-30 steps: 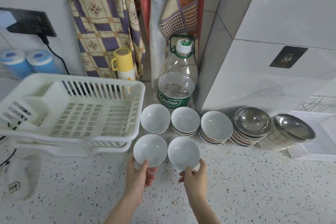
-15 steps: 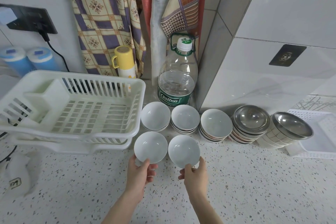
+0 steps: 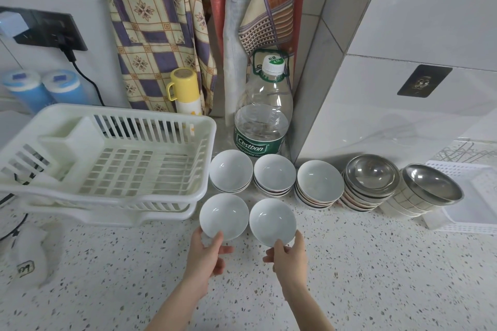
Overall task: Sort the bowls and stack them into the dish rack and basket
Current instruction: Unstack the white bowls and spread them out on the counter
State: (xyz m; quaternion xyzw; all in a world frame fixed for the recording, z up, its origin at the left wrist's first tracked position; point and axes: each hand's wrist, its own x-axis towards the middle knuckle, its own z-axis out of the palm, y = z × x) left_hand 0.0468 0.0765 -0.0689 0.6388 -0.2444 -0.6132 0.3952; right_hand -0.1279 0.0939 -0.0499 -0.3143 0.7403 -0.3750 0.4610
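So, left hand [image 3: 205,255]: thumb over the near rim of a white bowl [image 3: 223,216], fingers curled under, pinching it.
Right hand [image 3: 289,256]: same grip on the second bowl [image 3: 272,222].
Bowls: side by side above the tabletop [image 3: 376,277], just beside the dish rack [image 3: 107,158].
Arms: reaching forward.

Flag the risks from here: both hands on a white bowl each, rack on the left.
1. Each bowl is pinched at its near rim only: left hand on the left white bowl, right hand on the right white bowl. Either could tip or slip.
2. The two bowls sit almost rim to rim, so they may clink.
3. The rightmost steel bowl stack leans; a bump could topple it.
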